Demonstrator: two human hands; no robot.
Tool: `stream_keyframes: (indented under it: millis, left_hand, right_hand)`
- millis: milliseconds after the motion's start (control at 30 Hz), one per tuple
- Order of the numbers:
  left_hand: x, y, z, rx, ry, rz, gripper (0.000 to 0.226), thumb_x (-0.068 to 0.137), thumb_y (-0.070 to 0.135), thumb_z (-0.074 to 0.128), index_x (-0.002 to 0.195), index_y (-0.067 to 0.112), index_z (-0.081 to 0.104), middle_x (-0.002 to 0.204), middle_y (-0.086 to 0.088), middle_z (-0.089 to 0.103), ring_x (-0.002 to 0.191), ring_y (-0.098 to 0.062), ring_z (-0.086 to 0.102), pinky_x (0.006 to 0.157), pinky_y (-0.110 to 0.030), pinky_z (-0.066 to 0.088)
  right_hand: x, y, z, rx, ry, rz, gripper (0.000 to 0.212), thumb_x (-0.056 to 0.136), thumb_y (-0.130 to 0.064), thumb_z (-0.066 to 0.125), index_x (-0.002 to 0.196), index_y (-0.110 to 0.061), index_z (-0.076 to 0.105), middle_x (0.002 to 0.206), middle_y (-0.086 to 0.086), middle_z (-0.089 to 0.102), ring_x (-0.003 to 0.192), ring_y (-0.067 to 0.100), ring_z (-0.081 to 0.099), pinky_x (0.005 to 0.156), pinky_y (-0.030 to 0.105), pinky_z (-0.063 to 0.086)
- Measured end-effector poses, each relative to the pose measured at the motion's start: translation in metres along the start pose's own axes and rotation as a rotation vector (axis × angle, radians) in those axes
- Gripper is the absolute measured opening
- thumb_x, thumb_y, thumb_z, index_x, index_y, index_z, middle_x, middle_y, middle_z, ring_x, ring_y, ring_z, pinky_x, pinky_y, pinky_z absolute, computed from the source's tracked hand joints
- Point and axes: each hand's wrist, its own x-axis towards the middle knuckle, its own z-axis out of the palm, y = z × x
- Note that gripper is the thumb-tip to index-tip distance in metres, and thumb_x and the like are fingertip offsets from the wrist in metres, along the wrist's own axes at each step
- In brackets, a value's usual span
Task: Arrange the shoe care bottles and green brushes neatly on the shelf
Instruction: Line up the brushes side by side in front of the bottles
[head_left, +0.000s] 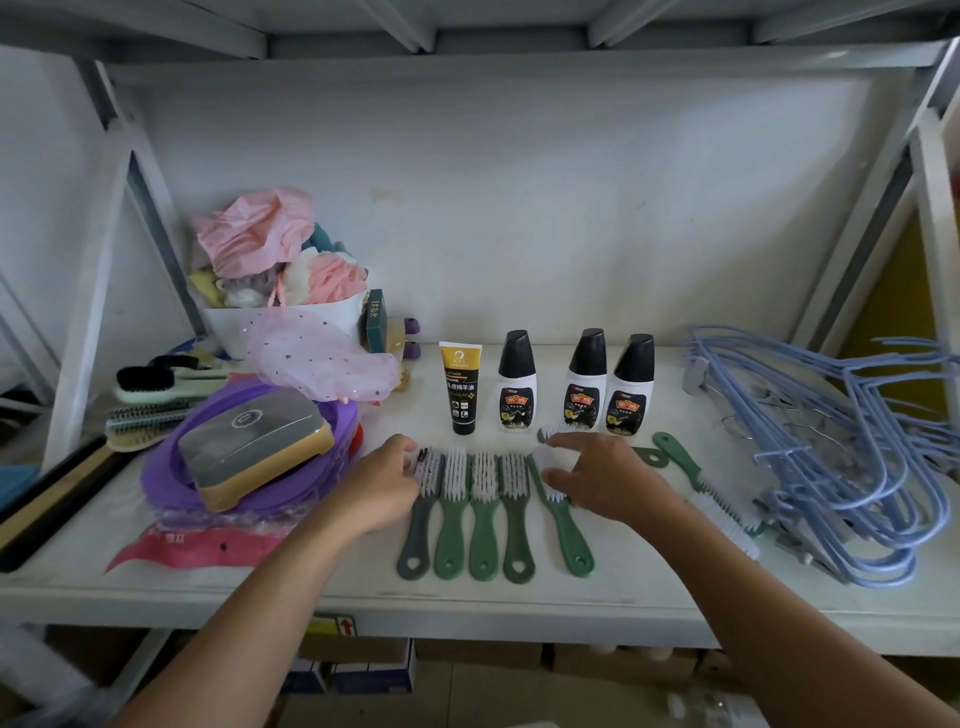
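Note:
A yellow-and-black shoe cream tube (461, 387) and three white bottles with black caps (516, 381) (586, 378) (630, 384) stand in a row at the back of the white shelf (363, 587). In front lie several green brushes side by side, handles toward me, from the leftmost (422, 514) to the fifth (563, 525). My left hand (382, 486) touches the leftmost brush's head with loosely curled fingers. My right hand (608, 480) rests with straight fingers on the fifth brush's head and covers another green brush (650, 457) lying crosswise. One more green brush (696, 483) lies to the right.
To the left are stacked purple basins (171, 467) with a boxed sponge (254, 447), other brushes (150, 395) and a white tub of pink items (280, 291). A pile of blue hangers (841, 457) fills the right. Cartons sit under the shelf.

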Motion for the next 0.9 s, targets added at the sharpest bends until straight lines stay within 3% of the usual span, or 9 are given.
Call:
stream_keyframes:
  millis: [167,467,700,900]
  left_hand:
    - [-0.001,0.000,-0.001,0.002,-0.005,-0.003,0.048,0.095,0.009,0.044,0.142,0.019,0.043,0.135,-0.004,0.058,0.122,-0.022,0.055,0.106,-0.040,0.044]
    - [-0.005,0.003,-0.002,-0.017,-0.009,-0.007,0.047,0.095,0.008,0.043,0.141,0.018,0.043,0.130,-0.002,0.062,0.118,-0.021,0.057,0.105,-0.040,0.044]
    - [-0.007,0.006,-0.004,-0.040,-0.016,-0.014,0.045,0.096,0.008,0.044,0.139,0.018,0.045,0.128,-0.001,0.062,0.118,-0.019,0.056,0.104,-0.035,0.043]
    - [-0.011,0.010,-0.004,-0.031,-0.036,-0.011,0.044,0.097,0.012,0.044,0.140,0.020,0.044,0.131,-0.001,0.061,0.122,-0.020,0.054,0.109,-0.040,0.040]
  right_hand:
    - [0.001,0.000,0.003,-0.007,0.011,-0.002,0.052,0.089,-0.041,0.068,0.139,-0.033,0.055,0.097,0.000,0.072,0.072,0.012,0.073,0.081,0.039,0.060]
    - [0.001,-0.004,0.005,-0.021,0.016,-0.002,0.055,0.089,-0.045,0.068,0.140,-0.029,0.053,0.107,0.003,0.071,0.074,0.010,0.071,0.071,0.031,0.058]
    - [0.002,-0.003,0.006,-0.036,0.016,-0.003,0.056,0.089,-0.046,0.068,0.139,-0.027,0.052,0.107,0.002,0.070,0.074,0.009,0.070,0.073,0.034,0.059]
    - [0.001,-0.004,0.006,-0.052,0.009,-0.006,0.056,0.088,-0.047,0.068,0.138,-0.026,0.052,0.106,0.002,0.070,0.075,0.009,0.070,0.076,0.037,0.060]
